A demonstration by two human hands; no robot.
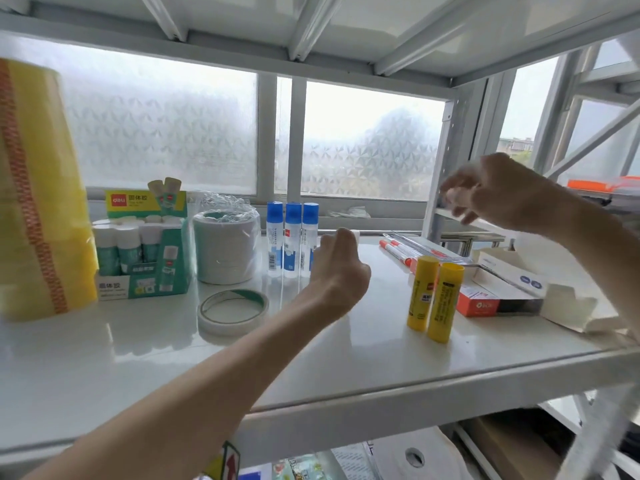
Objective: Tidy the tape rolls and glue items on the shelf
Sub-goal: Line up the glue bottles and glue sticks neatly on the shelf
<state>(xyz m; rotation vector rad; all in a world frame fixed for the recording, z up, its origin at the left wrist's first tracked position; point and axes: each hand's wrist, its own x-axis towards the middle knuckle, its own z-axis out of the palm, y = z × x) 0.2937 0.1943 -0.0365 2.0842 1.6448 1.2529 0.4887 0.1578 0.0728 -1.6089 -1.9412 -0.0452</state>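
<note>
Now the left hand [337, 268] hovers loosely curled by the blue-capped liquid glue bottles [292, 237], holding nothing visible; the right hand [498, 192], blurred, cannot be read. Next, likely, the yellow glue sticks [434, 299] need regrouping leftward on the shelf [311, 368].

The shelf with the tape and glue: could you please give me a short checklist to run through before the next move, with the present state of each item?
1. Three blue-capped glue bottles upright in a row: ok.
2. Two yellow glue sticks upright, side by side: ok.
3. Loose tape roll stacked with the wrapped tape rolls: not ok, it lies flat on the shelf in front of them.
4. Left hand free: cannot tell; something small and white shows at its fingertips.
5. Right hand free: cannot tell, it is blurred.
</note>
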